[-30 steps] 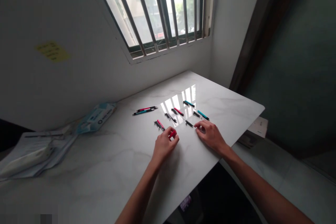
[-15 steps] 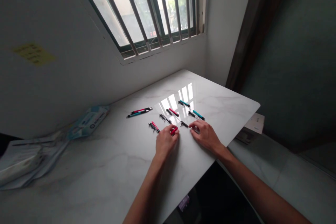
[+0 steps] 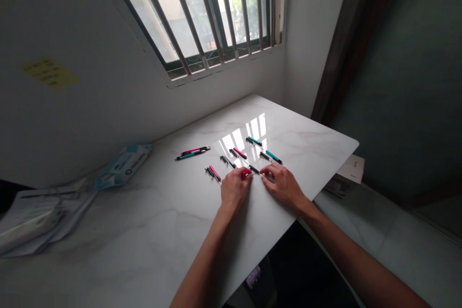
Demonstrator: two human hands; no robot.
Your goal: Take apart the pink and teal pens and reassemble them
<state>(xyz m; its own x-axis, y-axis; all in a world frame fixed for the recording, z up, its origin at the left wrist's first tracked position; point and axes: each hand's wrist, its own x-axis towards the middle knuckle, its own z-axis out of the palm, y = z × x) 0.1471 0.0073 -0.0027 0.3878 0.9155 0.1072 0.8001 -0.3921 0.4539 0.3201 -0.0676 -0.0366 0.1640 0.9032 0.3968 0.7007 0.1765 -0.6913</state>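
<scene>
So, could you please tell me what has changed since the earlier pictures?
The left hand, red piece still in its grip, has moved right, closer to the right hand. The right hand stays by the black piece; the blue packet lies as before.

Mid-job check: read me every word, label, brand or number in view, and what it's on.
No text reads clearly.
Yellow note: marks, too blurred.
Blue packet: lettering, too blurred.
Papers: too blurred.
Box: marks too small.
Pen parts: no lettering visible.
</scene>
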